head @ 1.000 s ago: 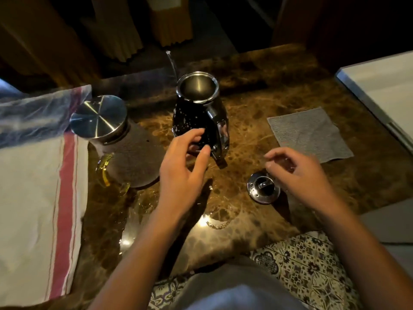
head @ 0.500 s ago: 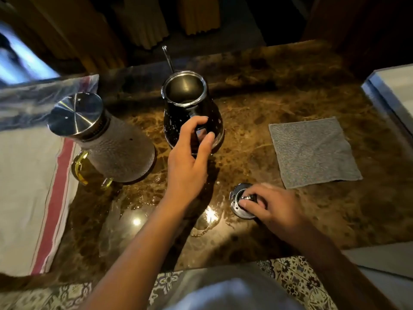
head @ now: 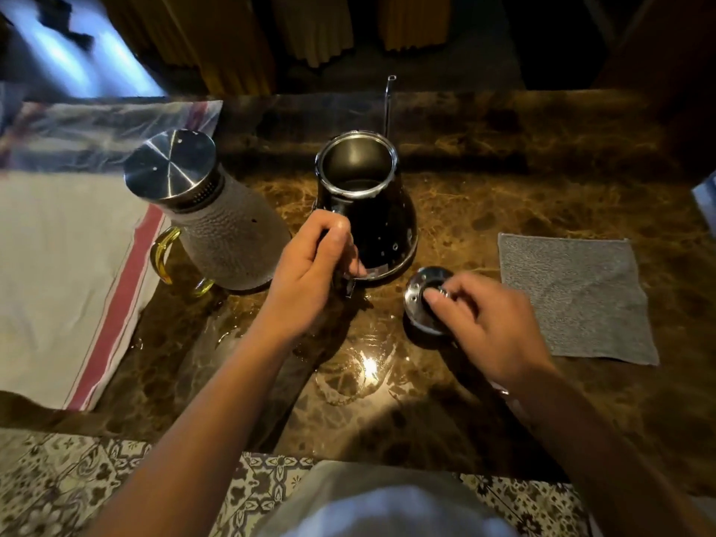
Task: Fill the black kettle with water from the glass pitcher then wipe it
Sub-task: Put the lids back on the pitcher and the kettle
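Note:
The black kettle (head: 381, 222) stands open-topped in the middle of the marble counter, its thin spout pointing away from me. My left hand (head: 310, 273) is wrapped around the kettle's handle on its near side. The kettle's metal lid (head: 420, 292) is tilted up just right of the kettle, with my right hand (head: 488, 327) pinching its knob. The glass pitcher (head: 221, 234), frosted with a steel cap and an amber handle, stands to the left of the kettle. A grey cloth (head: 573, 296) lies flat at the right.
A white towel with a red stripe (head: 77, 273) covers the counter's left side. Water is pooled on the marble counter (head: 503, 195) near the front edge. Patterned floor tiles (head: 97, 478) show below the counter edge.
My left hand has closed around the kettle's handle. My right hand has gripped the lid's knob and tilted the lid up off the counter. The view has shifted left.

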`<action>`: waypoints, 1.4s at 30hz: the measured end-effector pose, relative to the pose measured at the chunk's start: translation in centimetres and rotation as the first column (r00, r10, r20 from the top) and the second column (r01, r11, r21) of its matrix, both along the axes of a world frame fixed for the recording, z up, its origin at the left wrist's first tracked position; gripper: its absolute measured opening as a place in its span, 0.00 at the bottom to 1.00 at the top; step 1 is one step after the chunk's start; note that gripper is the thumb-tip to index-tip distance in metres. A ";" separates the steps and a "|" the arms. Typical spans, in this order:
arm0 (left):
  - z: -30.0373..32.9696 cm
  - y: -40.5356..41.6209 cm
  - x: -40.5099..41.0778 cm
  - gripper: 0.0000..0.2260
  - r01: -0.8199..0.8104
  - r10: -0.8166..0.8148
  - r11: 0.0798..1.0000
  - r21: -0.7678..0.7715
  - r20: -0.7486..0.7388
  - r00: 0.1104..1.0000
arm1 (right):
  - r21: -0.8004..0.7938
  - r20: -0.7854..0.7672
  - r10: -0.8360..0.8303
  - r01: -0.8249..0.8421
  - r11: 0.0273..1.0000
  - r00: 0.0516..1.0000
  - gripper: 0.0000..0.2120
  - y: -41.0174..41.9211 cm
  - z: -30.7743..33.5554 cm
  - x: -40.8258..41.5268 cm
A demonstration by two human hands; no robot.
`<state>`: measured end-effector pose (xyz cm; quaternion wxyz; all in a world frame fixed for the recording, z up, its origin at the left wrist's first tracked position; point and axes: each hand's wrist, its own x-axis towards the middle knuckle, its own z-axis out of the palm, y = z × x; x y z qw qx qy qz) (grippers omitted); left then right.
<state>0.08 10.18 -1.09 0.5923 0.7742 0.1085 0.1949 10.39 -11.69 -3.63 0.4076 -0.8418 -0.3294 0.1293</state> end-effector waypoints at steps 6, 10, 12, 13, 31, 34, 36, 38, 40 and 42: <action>-0.4 1.6 -0.4 0.08 0.092 -0.087 0.989 -0.116 0.045 0.995 | 0.238 0.088 -0.038 0.016 0.971 0.995 0.14 3.9 7.0 2.3; -1.1 1.3 -0.4 0.05 0.041 -0.027 0.992 -0.120 0.121 0.992 | 0.321 0.129 -0.072 0.027 0.947 0.989 0.16 7.2 9.4 3.4; -1.4 1.0 -0.3 0.05 0.022 -0.001 0.989 -0.148 0.146 0.989 | 0.320 0.167 -0.080 0.023 0.947 0.983 0.17 8.8 10.0 3.8; -1.4 0.9 -0.2 0.06 0.020 0.005 0.988 -0.156 0.157 0.988 | 0.306 0.193 -0.081 0.019 0.952 0.978 0.17 9.6 10.3 4.0; -1.8 1.3 0.0 0.06 0.053 -0.025 0.984 -0.170 0.162 0.987 | 0.065 0.324 -0.045 0.026 0.998 0.945 0.18 14.6 10.9 3.7; -1.9 1.3 0.1 0.06 0.052 -0.025 0.984 -0.169 0.162 0.986 | 0.051 0.319 -0.041 0.026 0.998 0.947 0.17 14.7 11.0 3.7; -1.9 1.3 0.1 0.05 0.049 -0.021 0.984 -0.168 0.162 0.987 | 0.022 0.321 -0.031 0.025 0.999 0.947 0.17 14.8 10.9 3.8; -2.0 1.3 0.1 0.05 0.044 -0.017 0.985 -0.167 0.160 0.987 | -0.005 0.317 -0.024 0.027 1.000 0.948 0.17 14.8 10.8 3.9; -2.0 1.3 0.0 0.05 0.041 -0.015 0.986 -0.160 0.156 0.988 | -0.022 0.309 -0.020 0.028 0.999 0.951 0.17 14.9 10.8 4.0; -2.1 1.3 0.1 0.05 0.040 -0.016 0.987 -0.158 0.149 0.989 | -0.047 0.301 -0.002 0.017 0.999 0.954 0.16 15.1 10.9 4.0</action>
